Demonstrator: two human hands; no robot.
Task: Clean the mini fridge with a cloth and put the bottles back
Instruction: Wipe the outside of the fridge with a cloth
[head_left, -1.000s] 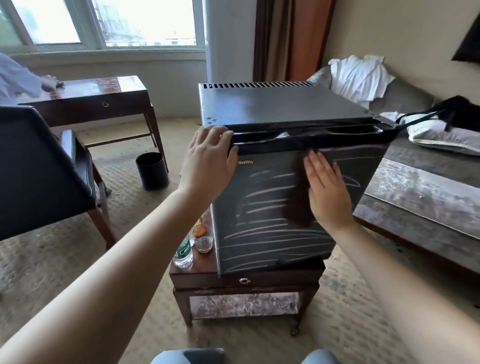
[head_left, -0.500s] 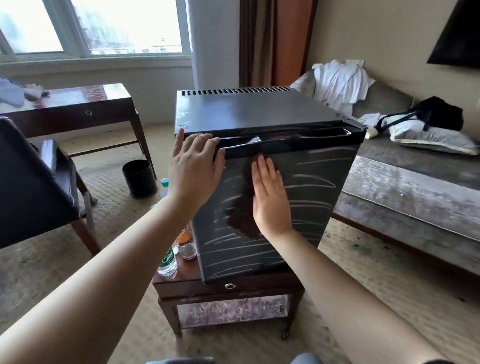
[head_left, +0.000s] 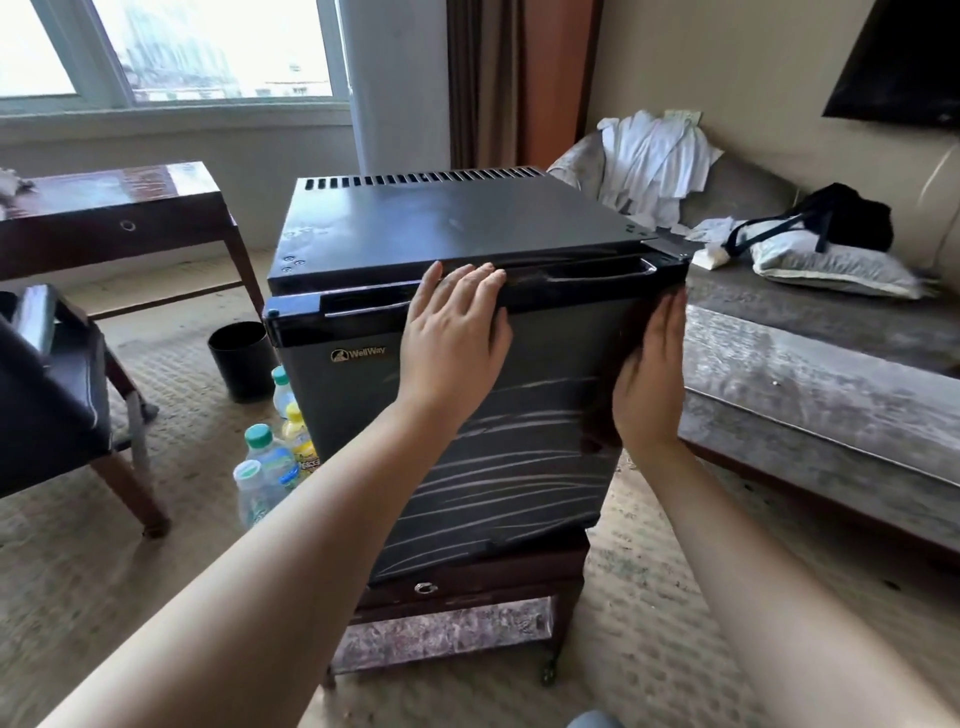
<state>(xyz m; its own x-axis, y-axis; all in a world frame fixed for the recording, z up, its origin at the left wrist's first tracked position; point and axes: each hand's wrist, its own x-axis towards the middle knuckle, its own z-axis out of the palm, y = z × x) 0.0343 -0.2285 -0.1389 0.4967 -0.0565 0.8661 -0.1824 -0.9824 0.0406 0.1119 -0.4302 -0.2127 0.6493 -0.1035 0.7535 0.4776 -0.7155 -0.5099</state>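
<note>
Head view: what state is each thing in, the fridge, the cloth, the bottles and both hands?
Black mini fridge: door closed, front streaked.
Left hand: flat on the door's top edge.
Right hand: fingers straight, pressing the cloth.
Dark brown cloth: held against the door's right edge.
Plastic bottles: upright, capped, outside, left of the fridge.
Black round bin: upright.

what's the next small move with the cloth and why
Probably slide the right hand with the dark cloth leftward across the fridge door: it sits at the door's right edge, and the patch by the logo shows no wipe streaks.
</note>
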